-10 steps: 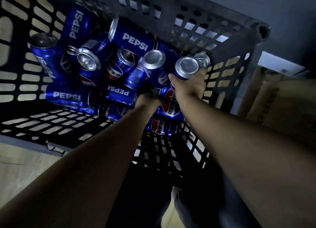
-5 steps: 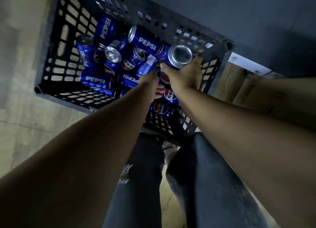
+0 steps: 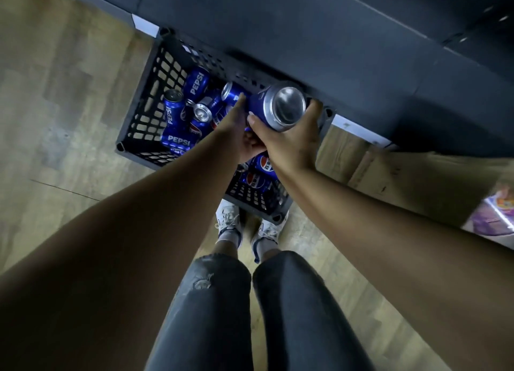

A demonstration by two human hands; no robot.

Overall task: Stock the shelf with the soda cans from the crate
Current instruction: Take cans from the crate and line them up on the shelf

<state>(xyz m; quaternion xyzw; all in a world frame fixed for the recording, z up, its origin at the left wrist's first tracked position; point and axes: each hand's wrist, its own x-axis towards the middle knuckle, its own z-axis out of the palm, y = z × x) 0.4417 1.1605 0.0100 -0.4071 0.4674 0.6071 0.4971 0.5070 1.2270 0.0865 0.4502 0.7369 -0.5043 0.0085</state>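
One black crate (image 3: pixel 144 112) sits on the wood floor (image 3: pixel 69 92), its far edge against the dark shelf (image 3: pixel 306 37). The person stands at its near edge, two white shoes (image 3: pixel 229 223) just touching it.

The right hand (image 3: pixel 289 139) grips one blue can (image 3: pixel 283 106). Its fingers are curled round the body and the silver end is tipped up toward the camera. That can is held in the air above the crate's far right corner.

The left hand (image 3: pixel 236 137) sits just beside and partly under the right one, with one finger stretched toward the far edge. I cannot tell whether it has hold of anything.

In the crate I count at least eight more cans (image 3: pixel 178 141). Six are heaped toward the left edge, most of them on their sides. Two show between the forearms near the near edge, and the arms hide the rest.

One cardboard box (image 3: pixel 389 176) lies on the floor to the right of the crate.
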